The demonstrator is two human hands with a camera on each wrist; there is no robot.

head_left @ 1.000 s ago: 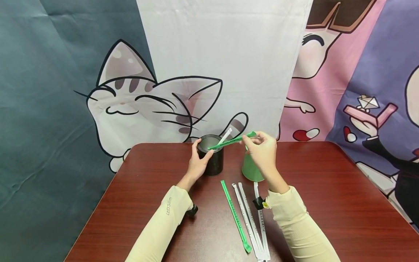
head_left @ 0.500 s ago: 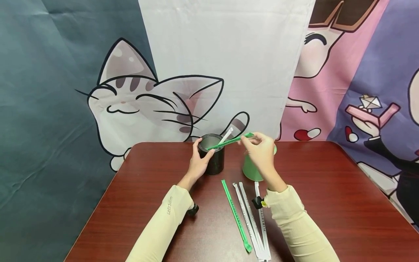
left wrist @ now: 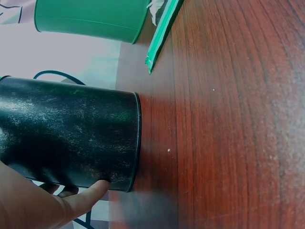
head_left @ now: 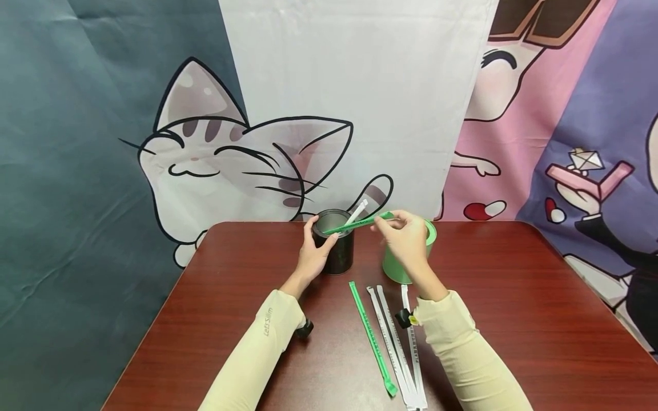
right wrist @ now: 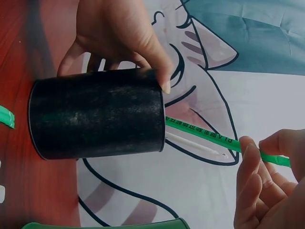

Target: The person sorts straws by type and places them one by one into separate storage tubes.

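Observation:
My left hand (head_left: 312, 254) holds a black can (head_left: 340, 257) by its side, the thumb near the rim. The can stands upright on the table. A white paper-wrapped straw (head_left: 357, 211) leans out of its mouth. My right hand (head_left: 411, 242) pinches a green wrapped straw (head_left: 364, 221) between thumb and fingers near its outer end. This straw lies at a low slant, its far end inside the can's rim. In the right wrist view the green straw (right wrist: 202, 132) enters the mouth beside the white straw (right wrist: 198, 144); the ends inside are hidden.
A green can (head_left: 394, 268) stands right of the black one, partly behind my right hand. On the brown table (head_left: 231, 319) lie another green wrapped straw (head_left: 371, 337) and several white wrapped straws (head_left: 393, 342). A printed cloth (head_left: 401, 85) hangs behind the table.
My right hand has moved slightly left and down, carrying the green straw a little further over the black can's mouth. The left hand keeps its hold on the can.

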